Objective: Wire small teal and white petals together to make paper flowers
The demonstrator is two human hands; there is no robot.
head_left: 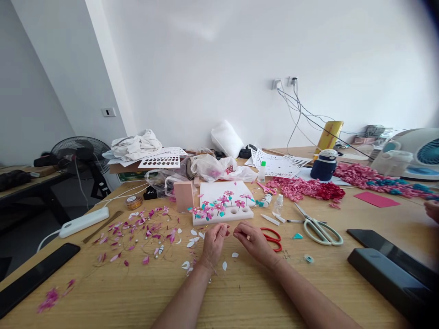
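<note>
My left hand (214, 241) is closed in a pinch above the middle of the table. Facing it a small gap away, my right hand (253, 241) pinches too; whatever sits between either set of fingertips is too small to make out. Just beyond them stands a white foam block (224, 219) with holes, holding pink and teal wire-stemmed flowers (219, 208). White petals (190, 244) lie around my left hand. Red-handled scissors (273, 239) rest beside my right hand, partly hidden by it.
Pink petals and wires (151, 230) spread across the left. Large pale-handled scissors (322, 230), a teal tape roll (308, 258) and a dark grey case (384, 278) lie right. Behind are small bottles (278, 205), a blue flask (323, 165) and pink petal heaps (302, 188). Another person's hand (432, 210) shows at the right edge.
</note>
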